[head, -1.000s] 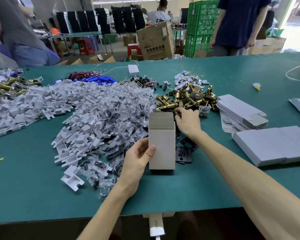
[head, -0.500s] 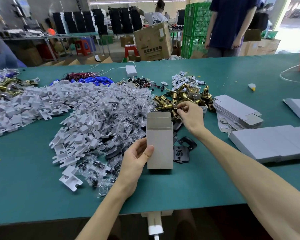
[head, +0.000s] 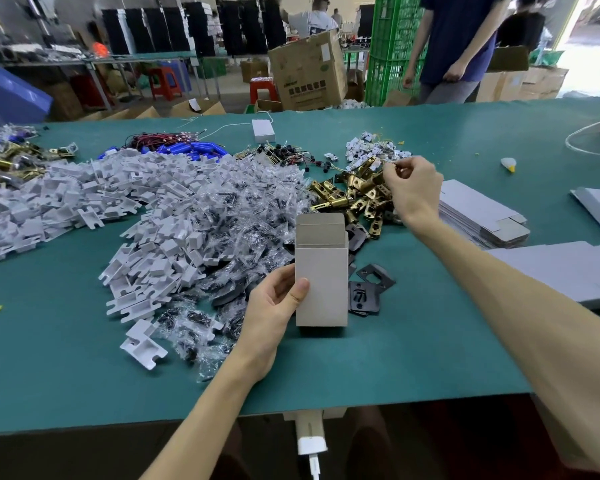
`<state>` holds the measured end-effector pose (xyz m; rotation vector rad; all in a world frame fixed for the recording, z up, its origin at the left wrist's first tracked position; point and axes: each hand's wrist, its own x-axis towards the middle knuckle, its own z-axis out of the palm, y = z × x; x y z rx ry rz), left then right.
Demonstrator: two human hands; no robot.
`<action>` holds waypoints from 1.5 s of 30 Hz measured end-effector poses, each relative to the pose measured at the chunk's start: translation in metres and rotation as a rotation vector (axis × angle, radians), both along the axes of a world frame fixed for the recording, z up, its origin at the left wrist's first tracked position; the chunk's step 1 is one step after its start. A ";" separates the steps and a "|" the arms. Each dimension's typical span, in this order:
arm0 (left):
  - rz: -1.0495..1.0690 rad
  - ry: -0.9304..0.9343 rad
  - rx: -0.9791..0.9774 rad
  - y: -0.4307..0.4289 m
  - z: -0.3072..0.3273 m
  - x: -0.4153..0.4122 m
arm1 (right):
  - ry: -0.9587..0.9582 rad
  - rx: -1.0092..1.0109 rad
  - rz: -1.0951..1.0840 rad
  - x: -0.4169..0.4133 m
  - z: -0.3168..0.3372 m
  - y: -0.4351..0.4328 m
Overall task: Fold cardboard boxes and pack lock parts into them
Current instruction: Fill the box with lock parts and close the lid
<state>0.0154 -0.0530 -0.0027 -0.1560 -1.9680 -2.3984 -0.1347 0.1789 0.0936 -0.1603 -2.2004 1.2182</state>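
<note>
green-topped table (head: 84,375), stacked green crates (head: 388,46), red stools (head: 165,81), brown carton (head: 309,71), daylight through a far doorway (head: 594,19)

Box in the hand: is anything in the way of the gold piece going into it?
Nothing visible blocks it. The box, held by the left hand, has its top flap open. The right hand seems to pinch a brass latch beyond it; the brass pile between them lies low on the table.

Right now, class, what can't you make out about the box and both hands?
Box inside: head view, front wall hides contents.
Right hand: whether curled fingers pinch a brass latch; hand covers the contact.
Left hand: fingertips behind the box, hidden by it.
</note>
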 end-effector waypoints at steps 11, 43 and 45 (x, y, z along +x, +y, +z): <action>0.011 0.018 -0.005 0.000 0.000 0.003 | 0.147 -0.118 0.202 0.066 0.043 -0.017; -0.042 0.054 -0.021 -0.001 0.007 0.008 | 0.209 0.240 0.478 0.125 0.036 -0.046; -0.050 0.051 -0.029 0.000 0.008 0.009 | 0.179 0.257 0.483 0.124 0.027 -0.047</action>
